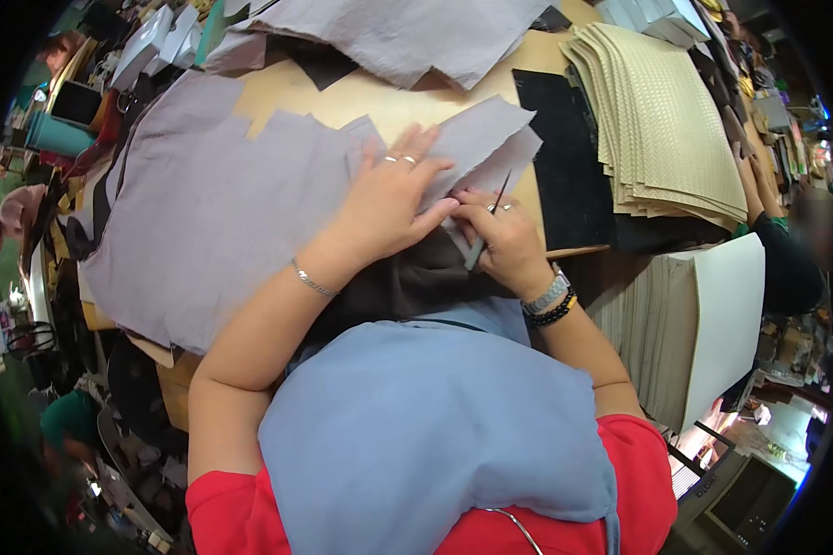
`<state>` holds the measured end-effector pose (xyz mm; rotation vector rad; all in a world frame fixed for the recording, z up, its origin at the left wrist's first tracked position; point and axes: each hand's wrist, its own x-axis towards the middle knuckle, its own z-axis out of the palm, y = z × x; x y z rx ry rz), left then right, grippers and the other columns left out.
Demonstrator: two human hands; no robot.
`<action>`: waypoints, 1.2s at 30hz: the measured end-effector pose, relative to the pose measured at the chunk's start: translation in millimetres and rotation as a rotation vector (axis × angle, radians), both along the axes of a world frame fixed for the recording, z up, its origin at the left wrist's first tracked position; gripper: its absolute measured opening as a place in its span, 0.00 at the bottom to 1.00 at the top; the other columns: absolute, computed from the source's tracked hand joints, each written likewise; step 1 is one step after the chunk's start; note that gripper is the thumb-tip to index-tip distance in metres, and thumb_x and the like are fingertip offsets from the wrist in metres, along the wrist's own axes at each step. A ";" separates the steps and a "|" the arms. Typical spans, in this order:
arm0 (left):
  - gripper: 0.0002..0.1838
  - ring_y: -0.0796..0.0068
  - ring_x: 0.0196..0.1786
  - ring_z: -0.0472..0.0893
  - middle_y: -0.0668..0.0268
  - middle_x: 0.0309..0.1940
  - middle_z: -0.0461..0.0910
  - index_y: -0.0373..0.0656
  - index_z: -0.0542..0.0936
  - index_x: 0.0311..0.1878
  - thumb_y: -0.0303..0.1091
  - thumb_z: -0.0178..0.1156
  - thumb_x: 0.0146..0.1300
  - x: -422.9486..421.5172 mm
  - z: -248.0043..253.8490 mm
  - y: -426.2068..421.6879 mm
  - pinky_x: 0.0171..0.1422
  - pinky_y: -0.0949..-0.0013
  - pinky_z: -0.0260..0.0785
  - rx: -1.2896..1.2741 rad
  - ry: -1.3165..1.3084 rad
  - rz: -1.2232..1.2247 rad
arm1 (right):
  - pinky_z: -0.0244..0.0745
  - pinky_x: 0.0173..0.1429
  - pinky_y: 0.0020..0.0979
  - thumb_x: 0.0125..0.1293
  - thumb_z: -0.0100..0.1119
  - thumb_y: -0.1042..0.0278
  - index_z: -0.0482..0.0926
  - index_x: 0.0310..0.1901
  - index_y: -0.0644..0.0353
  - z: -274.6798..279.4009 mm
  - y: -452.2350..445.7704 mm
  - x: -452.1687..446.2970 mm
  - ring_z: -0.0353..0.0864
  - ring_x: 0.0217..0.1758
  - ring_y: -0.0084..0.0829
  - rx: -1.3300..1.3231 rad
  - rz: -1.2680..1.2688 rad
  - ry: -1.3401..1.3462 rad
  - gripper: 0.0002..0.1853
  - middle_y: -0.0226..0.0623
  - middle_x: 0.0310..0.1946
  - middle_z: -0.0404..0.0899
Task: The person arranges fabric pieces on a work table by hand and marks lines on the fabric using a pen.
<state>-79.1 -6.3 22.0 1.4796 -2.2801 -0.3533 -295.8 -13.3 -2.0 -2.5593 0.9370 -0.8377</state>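
At grey material [477, 139], left hand [389, 199] splayed, right hand [507, 239] curled.

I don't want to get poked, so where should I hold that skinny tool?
Probably by its thicker grey handle, coming from the side of the blue apron. That end points back toward the apron, while the thin dark end points away, beyond the right hand holding it.

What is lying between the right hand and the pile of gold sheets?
In the head view, a black sheet lies between the right hand and the gold pile, with a strip of bare table on the hand's side.
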 end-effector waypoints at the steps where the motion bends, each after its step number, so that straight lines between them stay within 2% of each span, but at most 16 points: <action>1: 0.29 0.50 0.75 0.64 0.51 0.70 0.68 0.45 0.72 0.66 0.42 0.64 0.63 -5.8 -4.5 -8.4 0.75 0.42 0.53 -0.049 0.154 -0.102 | 0.72 0.62 0.43 0.59 0.67 0.70 0.80 0.42 0.59 -4.0 -1.4 -1.7 0.83 0.54 0.41 -0.014 0.001 0.023 0.10 0.42 0.46 0.85; 4: 0.32 0.48 0.72 0.67 0.50 0.66 0.72 0.42 0.70 0.67 0.40 0.66 0.61 -22.6 -18.4 -28.5 0.75 0.53 0.57 0.230 0.455 -0.104 | 0.74 0.60 0.42 0.59 0.67 0.69 0.79 0.41 0.58 -1.1 0.8 -5.2 0.84 0.53 0.40 0.025 -0.012 0.038 0.09 0.42 0.46 0.85; 7: 0.36 0.47 0.71 0.68 0.49 0.63 0.74 0.40 0.67 0.69 0.42 0.67 0.60 -18.5 -31.1 -49.5 0.74 0.55 0.59 0.062 0.249 -0.079 | 0.74 0.59 0.41 0.60 0.67 0.67 0.79 0.41 0.57 2.5 6.6 -9.8 0.84 0.54 0.39 0.046 -0.007 0.025 0.10 0.41 0.46 0.85; 10: 0.38 0.47 0.71 0.68 0.48 0.64 0.73 0.40 0.67 0.70 0.45 0.68 0.58 -19.9 -32.2 -53.4 0.74 0.55 0.58 0.017 0.137 -0.043 | 0.75 0.58 0.40 0.61 0.67 0.66 0.79 0.42 0.57 8.4 9.1 -19.1 0.84 0.55 0.39 0.062 0.019 0.052 0.09 0.39 0.45 0.86; 12: 0.40 0.47 0.72 0.66 0.50 0.66 0.71 0.42 0.67 0.70 0.49 0.69 0.57 -16.5 -30.5 -54.3 0.75 0.52 0.57 0.026 0.156 -0.083 | 0.76 0.57 0.37 0.63 0.66 0.66 0.80 0.44 0.57 11.1 5.9 -23.1 0.84 0.55 0.37 0.087 0.052 0.020 0.10 0.39 0.45 0.86; 15: 0.43 0.50 0.75 0.63 0.53 0.71 0.67 0.44 0.67 0.70 0.55 0.69 0.55 -17.8 -29.6 -51.7 0.77 0.46 0.53 0.046 0.132 -0.089 | 0.77 0.57 0.35 0.71 0.62 0.59 0.81 0.48 0.63 23.5 -6.9 -34.3 0.85 0.52 0.35 0.670 -0.016 -0.257 0.15 0.42 0.47 0.85; 16: 0.45 0.50 0.76 0.61 0.54 0.72 0.65 0.45 0.67 0.70 0.58 0.69 0.54 -18.0 -30.0 -50.5 0.78 0.44 0.51 0.058 0.114 -0.080 | 0.77 0.48 0.28 0.75 0.54 0.53 0.80 0.53 0.61 13.0 -14.5 -36.4 0.85 0.46 0.27 0.726 -0.039 -0.453 0.19 0.40 0.42 0.86; 18: 0.46 0.52 0.77 0.59 0.56 0.74 0.63 0.47 0.68 0.70 0.61 0.69 0.53 -20.2 -30.4 -49.8 0.78 0.40 0.48 0.060 0.059 -0.068 | 0.77 0.45 0.27 0.79 0.42 0.45 0.80 0.53 0.64 5.7 -44.1 -47.8 0.82 0.39 0.26 0.589 0.002 -0.577 0.28 0.38 0.36 0.84; 20: 0.47 0.53 0.78 0.58 0.57 0.75 0.62 0.47 0.68 0.70 0.63 0.69 0.51 -21.0 -31.7 -48.7 0.78 0.38 0.47 0.067 0.035 -0.061 | 0.76 0.43 0.26 0.80 0.31 0.40 0.79 0.55 0.68 4.8 -62.9 -51.0 0.79 0.35 0.25 0.642 -0.092 -0.631 0.36 0.36 0.35 0.81; 21: 0.47 0.53 0.78 0.57 0.57 0.75 0.62 0.48 0.68 0.71 0.63 0.69 0.51 -20.9 -32.2 -49.2 0.78 0.38 0.47 0.069 0.036 -0.059 | 0.78 0.45 0.25 0.80 0.42 0.49 0.80 0.55 0.68 7.3 -70.8 -50.4 0.81 0.38 0.23 0.733 -0.090 -0.731 0.27 0.37 0.36 0.82; 24: 0.47 0.53 0.78 0.57 0.57 0.75 0.61 0.50 0.68 0.71 0.65 0.67 0.51 -20.3 -30.7 -49.9 0.77 0.36 0.46 0.082 0.026 -0.061 | 0.78 0.48 0.23 0.77 0.52 0.62 0.81 0.53 0.68 26.1 -78.2 -28.5 0.83 0.42 0.23 0.799 -0.215 -0.758 0.17 0.37 0.38 0.83; 25: 0.47 0.53 0.78 0.57 0.58 0.76 0.61 0.51 0.68 0.71 0.65 0.67 0.52 -20.2 -29.9 -49.9 0.77 0.35 0.46 0.088 0.020 -0.066 | 0.79 0.50 0.23 0.73 0.58 0.71 0.80 0.55 0.68 20.5 -84.1 -32.9 0.84 0.46 0.23 0.875 -0.195 -0.792 0.13 0.39 0.42 0.84; 28: 0.44 0.52 0.79 0.56 0.58 0.76 0.59 0.59 0.67 0.72 0.66 0.64 0.53 -20.3 -31.1 -48.7 0.77 0.33 0.43 0.067 -0.005 -0.087 | 0.80 0.50 0.24 0.75 0.56 0.68 0.78 0.58 0.69 1.6 -101.8 -36.4 0.85 0.47 0.23 0.504 -0.167 -0.601 0.16 0.40 0.45 0.84; 32: 0.41 0.50 0.79 0.54 0.57 0.77 0.56 0.67 0.67 0.73 0.66 0.62 0.56 -22.3 -32.2 -47.3 0.77 0.33 0.40 0.036 -0.058 -0.102 | 0.80 0.48 0.22 0.71 0.60 0.75 0.78 0.51 0.68 -10.5 -110.9 -42.3 0.85 0.45 0.23 0.650 -0.201 -0.937 0.10 0.37 0.42 0.83; 33: 0.41 0.49 0.79 0.53 0.57 0.77 0.56 0.68 0.67 0.73 0.65 0.62 0.56 -22.1 -33.1 -47.5 0.78 0.33 0.40 0.027 -0.067 -0.104 | 0.79 0.46 0.21 0.68 0.63 0.79 0.77 0.47 0.66 -11.4 -110.6 -41.3 0.85 0.44 0.23 0.624 -0.220 -0.987 0.08 0.36 0.40 0.83; 36: 0.40 0.49 0.80 0.52 0.57 0.77 0.56 0.69 0.67 0.73 0.65 0.62 0.56 -22.1 -32.7 -46.9 0.77 0.33 0.39 0.026 -0.076 -0.110 | 0.78 0.42 0.20 0.67 0.63 0.78 0.77 0.44 0.64 -19.6 -107.3 -48.3 0.83 0.39 0.19 0.546 -0.253 -0.893 0.07 0.33 0.36 0.83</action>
